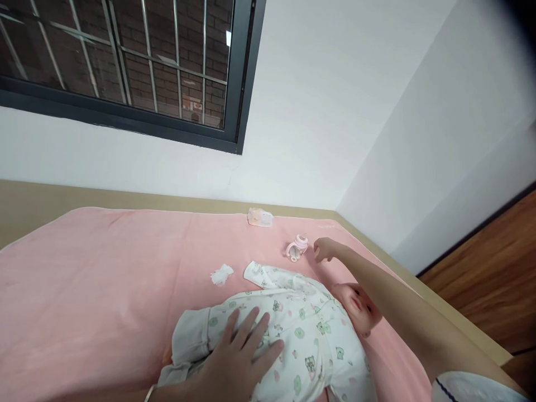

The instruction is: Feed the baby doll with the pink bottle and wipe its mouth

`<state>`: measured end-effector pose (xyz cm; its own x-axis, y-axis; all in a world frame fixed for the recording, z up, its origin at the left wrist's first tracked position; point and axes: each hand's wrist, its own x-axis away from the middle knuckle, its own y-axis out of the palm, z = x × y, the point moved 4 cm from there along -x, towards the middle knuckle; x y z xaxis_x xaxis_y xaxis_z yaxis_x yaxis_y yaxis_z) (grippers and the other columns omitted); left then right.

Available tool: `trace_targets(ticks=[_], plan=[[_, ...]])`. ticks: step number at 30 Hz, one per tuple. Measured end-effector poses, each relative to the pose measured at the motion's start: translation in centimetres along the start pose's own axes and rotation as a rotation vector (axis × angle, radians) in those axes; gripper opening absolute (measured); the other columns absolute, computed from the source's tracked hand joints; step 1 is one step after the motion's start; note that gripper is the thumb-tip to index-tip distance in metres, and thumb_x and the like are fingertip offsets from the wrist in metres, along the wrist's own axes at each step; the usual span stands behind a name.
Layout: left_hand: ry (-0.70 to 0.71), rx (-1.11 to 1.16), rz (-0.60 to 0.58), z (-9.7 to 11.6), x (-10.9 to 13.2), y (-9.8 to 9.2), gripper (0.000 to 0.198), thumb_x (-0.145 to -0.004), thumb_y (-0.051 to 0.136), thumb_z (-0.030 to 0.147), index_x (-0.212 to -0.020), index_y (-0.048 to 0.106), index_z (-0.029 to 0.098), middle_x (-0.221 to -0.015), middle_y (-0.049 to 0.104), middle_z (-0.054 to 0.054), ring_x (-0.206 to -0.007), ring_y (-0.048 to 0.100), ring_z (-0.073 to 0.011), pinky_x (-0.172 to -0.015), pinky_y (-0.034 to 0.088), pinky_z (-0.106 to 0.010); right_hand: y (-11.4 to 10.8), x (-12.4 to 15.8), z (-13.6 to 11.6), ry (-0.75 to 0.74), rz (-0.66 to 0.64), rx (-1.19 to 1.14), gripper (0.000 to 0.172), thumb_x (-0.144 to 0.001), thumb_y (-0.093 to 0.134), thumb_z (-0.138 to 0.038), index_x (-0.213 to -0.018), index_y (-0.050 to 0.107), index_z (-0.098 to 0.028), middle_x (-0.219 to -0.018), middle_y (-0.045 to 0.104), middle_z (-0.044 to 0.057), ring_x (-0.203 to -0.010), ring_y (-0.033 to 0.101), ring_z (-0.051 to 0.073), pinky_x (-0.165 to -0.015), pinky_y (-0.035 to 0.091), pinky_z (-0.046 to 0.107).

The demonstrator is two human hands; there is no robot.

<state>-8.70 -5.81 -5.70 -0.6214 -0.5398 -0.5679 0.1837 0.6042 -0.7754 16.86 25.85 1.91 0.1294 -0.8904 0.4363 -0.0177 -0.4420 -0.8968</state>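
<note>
A baby doll [355, 301] lies on its back in a white one-piece printed with green and pink figures, its head toward the right. My left hand [240, 357] rests on the front of the clothing with fingers spread. Beyond the doll's head my right hand [326, 249] hangs over the blanket, fingers curled in and nothing visible in them. Just left of it, apart from the fingers, is a small pink and clear baby bottle [297, 247] with a handle. A crumpled white tissue [221, 274] lies left of the doll's sleeve.
A pink blanket [125, 268] covers the bed. A clear and white soft pack [260, 217] sits at the blanket's far edge by the wall. Behind are a white wall [301, 139] and a barred window [167, 67]. A wooden panel [481, 279] stands at the right.
</note>
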Motion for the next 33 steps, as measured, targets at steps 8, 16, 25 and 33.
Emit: trace_targets(ticks=[8,16,25,33], plan=[[-0.063,0.005,-0.046,0.3,0.3,0.5,0.053,-0.093,0.048,0.038,-0.144,0.039,0.035,-0.147,0.048,-0.009,-0.139,0.035,-0.0365,-0.117,0.007,-0.062,1.2,-1.0,0.7,0.016,-0.020,0.000,0.047,-0.051,0.065,-0.008,-0.097,0.057,-0.011,-0.091,0.062,0.009,-0.070,0.067,0.025,-0.050,0.057,0.032],[0.011,-0.008,-0.006,-0.1,0.0,-0.1,0.054,-0.091,0.049,0.034,-0.144,0.042,0.032,-0.141,0.053,-0.012,-0.136,0.038,-0.0374,-0.116,-0.001,-0.063,2.0,-1.4,0.9,0.004,-0.053,0.020,0.035,-0.055,0.065,-0.009,-0.089,0.058,-0.009,-0.073,0.060,0.007,-0.068,0.066,0.026,-0.052,0.057,0.035],[-0.028,0.027,-0.056,0.3,0.4,0.6,0.065,-0.089,0.047,0.063,-0.147,0.038,0.033,-0.149,0.045,-0.014,-0.142,0.029,-0.0413,-0.114,0.004,-0.067,2.5,-0.9,1.5,0.024,-0.137,-0.045,0.080,-0.062,0.079,-0.043,-0.130,0.046,-0.016,-0.133,0.049,0.015,-0.108,0.059,0.029,-0.067,0.059,0.033],[-0.100,0.122,-0.249,0.7,0.4,0.3,0.091,-0.077,0.060,0.071,-0.152,0.025,0.033,-0.157,0.033,-0.016,-0.144,0.025,-0.0453,-0.112,0.014,-0.071,0.6,0.5,3.0,-0.011,-0.025,-0.005,0.076,-0.075,0.066,-0.041,-0.143,0.037,-0.021,-0.135,0.051,0.014,-0.106,0.059,0.027,-0.069,0.054,0.034]])
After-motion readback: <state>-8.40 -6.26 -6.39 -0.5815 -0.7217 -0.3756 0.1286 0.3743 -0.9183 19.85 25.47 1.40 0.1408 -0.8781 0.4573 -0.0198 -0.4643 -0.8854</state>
